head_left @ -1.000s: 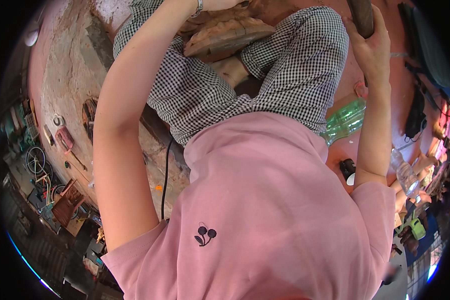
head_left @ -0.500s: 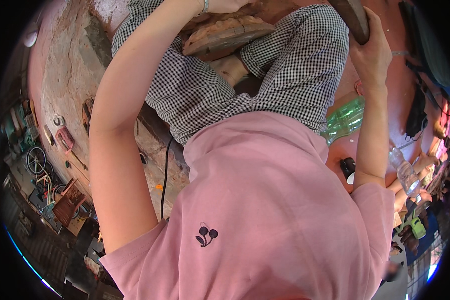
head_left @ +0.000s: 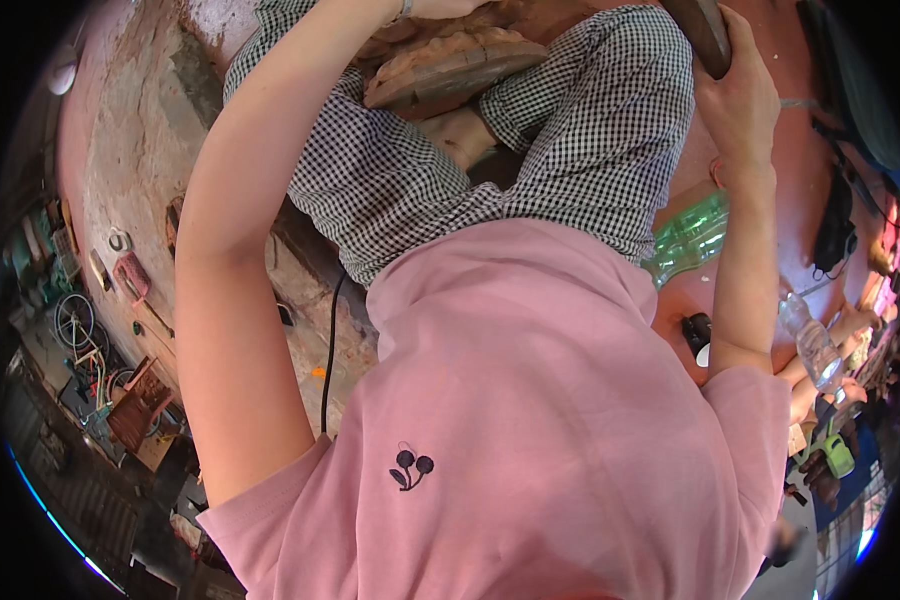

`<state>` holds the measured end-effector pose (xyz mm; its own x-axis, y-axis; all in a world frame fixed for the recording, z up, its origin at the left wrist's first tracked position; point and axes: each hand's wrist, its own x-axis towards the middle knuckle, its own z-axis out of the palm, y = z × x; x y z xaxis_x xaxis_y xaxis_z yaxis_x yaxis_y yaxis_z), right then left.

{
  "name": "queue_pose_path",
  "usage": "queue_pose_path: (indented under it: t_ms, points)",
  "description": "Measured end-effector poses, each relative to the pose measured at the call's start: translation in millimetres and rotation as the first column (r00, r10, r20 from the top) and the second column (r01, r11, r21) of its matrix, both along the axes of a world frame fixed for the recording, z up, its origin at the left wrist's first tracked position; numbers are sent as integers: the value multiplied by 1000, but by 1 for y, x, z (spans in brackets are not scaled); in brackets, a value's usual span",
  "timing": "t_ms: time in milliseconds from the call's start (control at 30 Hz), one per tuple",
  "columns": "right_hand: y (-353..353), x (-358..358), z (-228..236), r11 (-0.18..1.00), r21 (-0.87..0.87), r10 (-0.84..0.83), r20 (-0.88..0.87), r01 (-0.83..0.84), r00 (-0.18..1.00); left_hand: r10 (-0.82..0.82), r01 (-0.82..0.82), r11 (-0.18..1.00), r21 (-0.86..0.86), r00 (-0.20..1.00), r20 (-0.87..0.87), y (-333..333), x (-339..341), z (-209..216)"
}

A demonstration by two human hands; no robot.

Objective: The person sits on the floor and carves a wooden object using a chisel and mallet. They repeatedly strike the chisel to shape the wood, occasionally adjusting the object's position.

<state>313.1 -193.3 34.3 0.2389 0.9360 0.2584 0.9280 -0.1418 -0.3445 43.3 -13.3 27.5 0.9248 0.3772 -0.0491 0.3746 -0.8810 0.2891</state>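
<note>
My right hand is closed on a dark brown, round-ended wooden piece like a club or mallet, which runs out past the top edge. My left hand is cut off by that same edge; its fingers and anything in them are hidden. Just below it, a thick carved wooden piece with a wavy raised border rests between my crossed legs, tilted up to the right. My bare foot shows beneath its lower rim.
On the red floor to my right lie a green plastic bottle, a clear bottle and a small black object. A black cable hangs at my left. A bicycle stands far left. Another person's arm shows at right.
My right hand has shifted slightly up and left with the dark wooden piece. My left arm has moved a little to the left and up. The carved piece has barely moved.
</note>
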Motion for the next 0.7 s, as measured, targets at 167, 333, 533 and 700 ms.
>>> queue_pose_path:
  t_ms: [167,333,533,700]
  points:
    - [-1,-19,12,973,228,35,-319,41,947,12,-12,1000,-21,999,-38,-1,7,4]
    - [-2,11,7,995,95,67,-388,-32,919,-17,17,1000,-8,999,-30,2,8,5]
    - [-6,-19,15,998,67,7,-149,3,989,-18,19,999,35,999,-34,-2,6,-2]
    - [-11,-12,-13,984,146,-45,-368,106,929,21,-19,1000,13,992,-121,-6,6,10]
